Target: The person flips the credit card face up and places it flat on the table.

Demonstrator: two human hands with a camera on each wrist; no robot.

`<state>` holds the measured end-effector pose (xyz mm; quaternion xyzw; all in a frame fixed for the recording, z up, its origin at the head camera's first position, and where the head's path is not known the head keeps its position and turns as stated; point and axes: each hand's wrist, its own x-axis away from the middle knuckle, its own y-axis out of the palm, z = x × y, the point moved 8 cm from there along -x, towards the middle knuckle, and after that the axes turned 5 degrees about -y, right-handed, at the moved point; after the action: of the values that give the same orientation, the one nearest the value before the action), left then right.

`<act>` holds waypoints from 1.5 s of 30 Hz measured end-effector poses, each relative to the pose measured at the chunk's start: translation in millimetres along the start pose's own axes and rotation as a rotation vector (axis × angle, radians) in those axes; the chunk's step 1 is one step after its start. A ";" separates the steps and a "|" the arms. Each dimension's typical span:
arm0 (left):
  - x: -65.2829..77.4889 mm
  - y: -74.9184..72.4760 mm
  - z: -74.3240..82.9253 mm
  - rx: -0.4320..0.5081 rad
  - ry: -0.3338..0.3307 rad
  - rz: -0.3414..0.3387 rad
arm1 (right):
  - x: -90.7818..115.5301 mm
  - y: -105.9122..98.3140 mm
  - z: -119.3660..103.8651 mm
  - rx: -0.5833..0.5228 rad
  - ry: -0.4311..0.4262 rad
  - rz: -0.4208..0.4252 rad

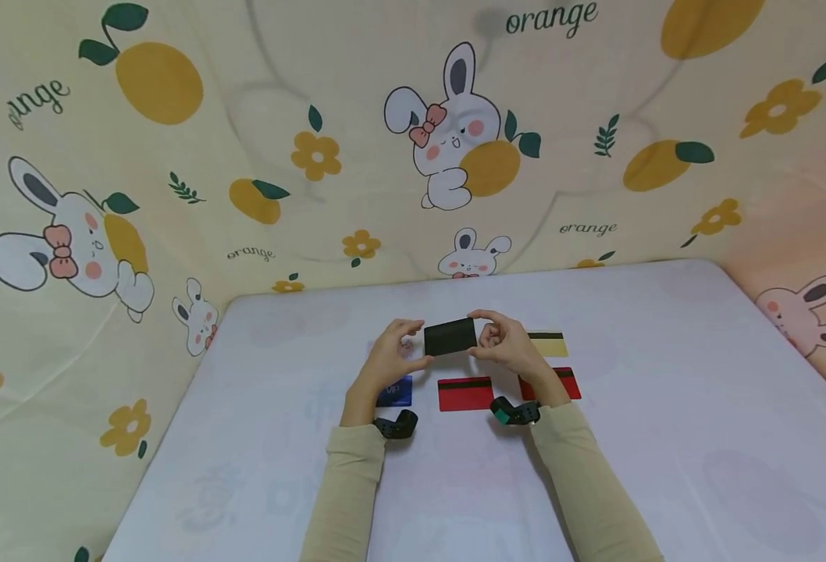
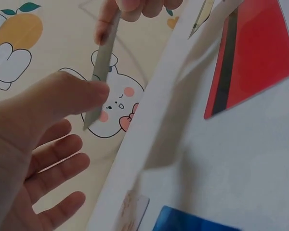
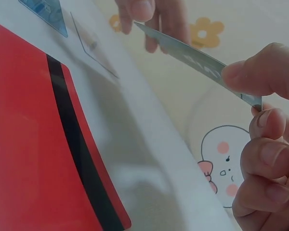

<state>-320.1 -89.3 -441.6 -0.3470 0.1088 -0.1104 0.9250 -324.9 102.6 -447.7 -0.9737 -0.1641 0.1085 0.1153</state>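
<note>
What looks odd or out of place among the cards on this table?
Nothing looks damaged or spilled. One black card is off the table, pinched at its ends by the left hand and right hand. The red card, the gold card and the blue card lie flat in rough rows.

Beige long sleeves (image 1: 357,484), with a black wrist camera (image 1: 395,425) strapped on each.

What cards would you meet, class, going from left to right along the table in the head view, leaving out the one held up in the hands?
Blue card → red card → second red card, partly hidden by the right wrist. The gold card lies farther back, overlapping that one in the order.
</note>
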 end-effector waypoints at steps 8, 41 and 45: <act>2.2 -3.0 17.4 -0.037 0.057 0.015 | -0.8 1.2 -2.9 0.035 -0.012 -0.002; 3.8 10.7 46.2 -0.037 0.137 -0.075 | 7.1 16.1 -49.1 0.163 -0.019 -0.063; 3.9 12.6 46.0 -0.047 0.118 -0.093 | 3.5 15.6 -33.2 0.156 -0.021 -0.063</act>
<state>-302.0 -52.7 -416.6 -0.3661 0.1493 -0.1711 0.9024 -308.9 83.2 -420.9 -0.9549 -0.1871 0.1275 0.1923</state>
